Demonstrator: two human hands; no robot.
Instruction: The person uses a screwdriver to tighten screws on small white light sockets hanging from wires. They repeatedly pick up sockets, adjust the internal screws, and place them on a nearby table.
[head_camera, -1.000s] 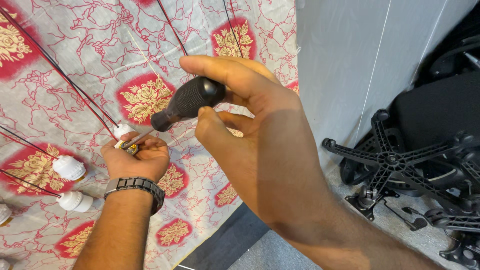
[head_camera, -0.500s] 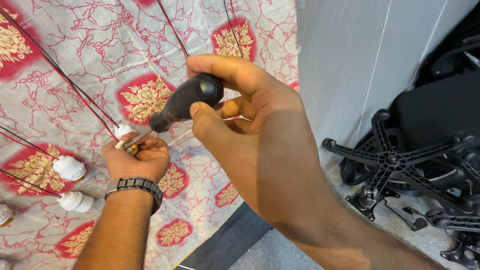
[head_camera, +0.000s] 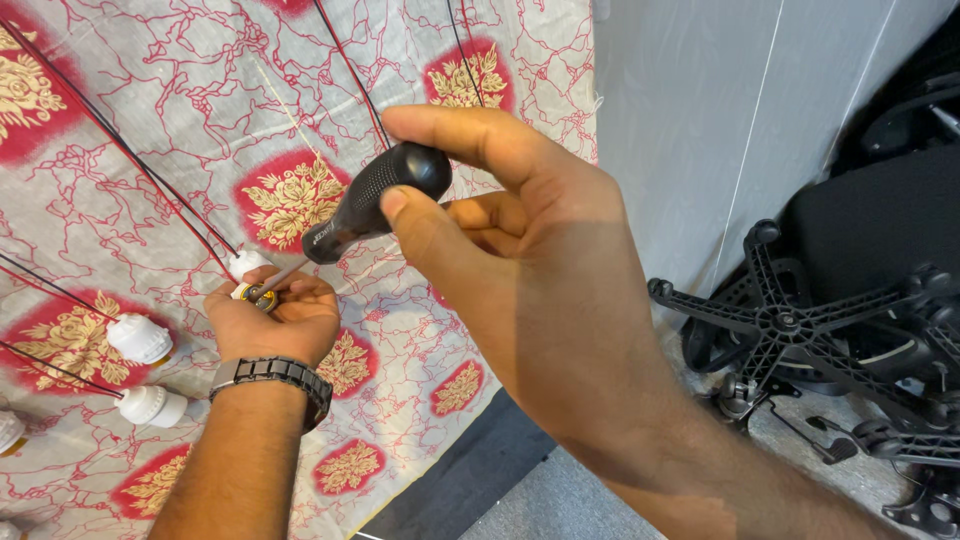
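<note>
My right hand (head_camera: 520, 260) grips a screwdriver (head_camera: 370, 200) by its black textured handle, fingers and thumb wrapped around the top. The metal shaft runs down-left to a white lamp holder (head_camera: 250, 268). My left hand (head_camera: 275, 315), with a black watch on the wrist, is closed around that holder, and the screwdriver tip sits in its brass end. Red and black wires (head_camera: 130, 160) lead from the holder up to the left.
A white cloth with red and gold flower patches (head_camera: 290, 195) covers the surface. Two more white lamp holders (head_camera: 140, 338) (head_camera: 152, 405) lie at left on their wires. Black office chair bases with castors (head_camera: 800, 330) stand at right on the grey floor.
My right hand's fingers have shifted around the screwdriver handle, the thumb moving up across it. The left hand and the holder have stayed in place.
</note>
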